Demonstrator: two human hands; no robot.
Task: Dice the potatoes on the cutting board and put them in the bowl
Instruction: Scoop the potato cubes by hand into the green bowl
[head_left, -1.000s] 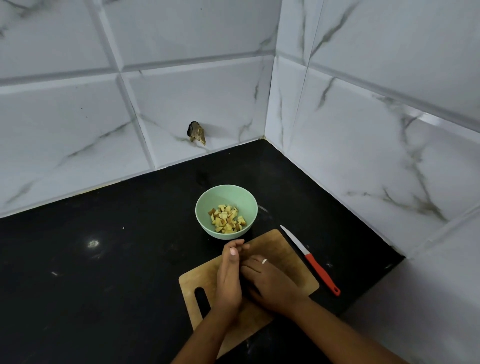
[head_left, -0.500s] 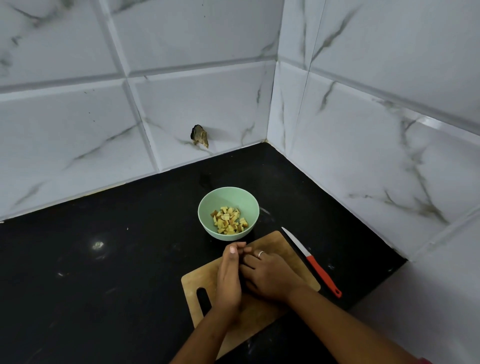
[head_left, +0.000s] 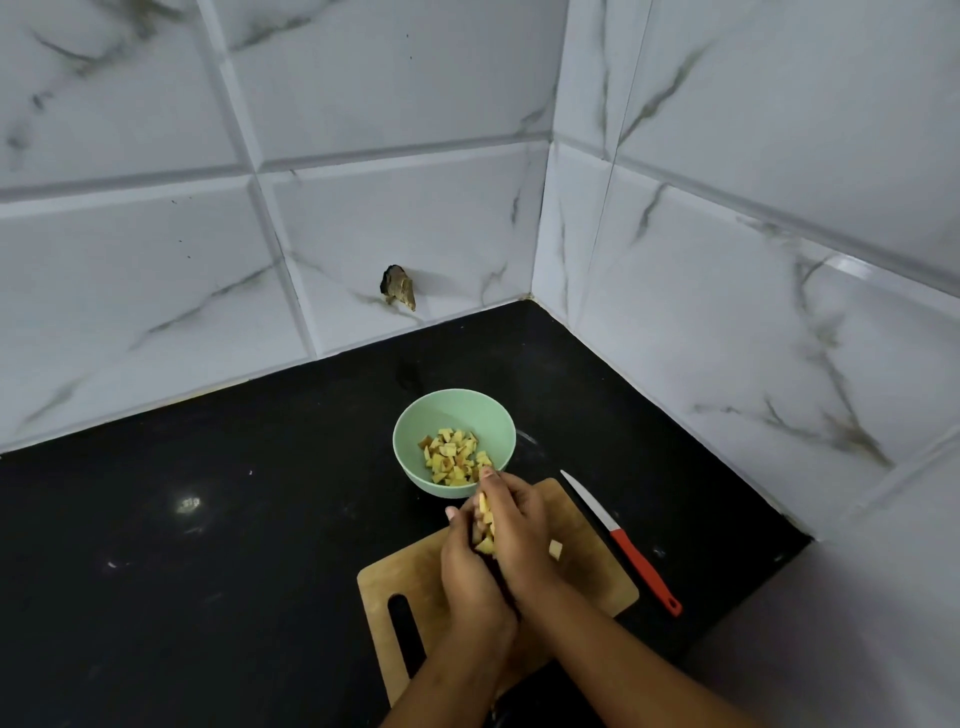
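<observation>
Open black counter (head_left: 208, 545) left of bowl (head_left: 410, 431) and cutting board (head_left: 587, 577); knife (head_left: 618, 535) and tiled wall (head_left: 753, 338) close on the right.

Black countertop (head_left: 208, 571) below white wall tiles (head_left: 389, 218).
Marble-veined, they meet beyond the fingers (head_left: 497, 492); a chipped hole (head_left: 399, 287) marks one, a light glint (head_left: 188, 503) lies far left.
</observation>
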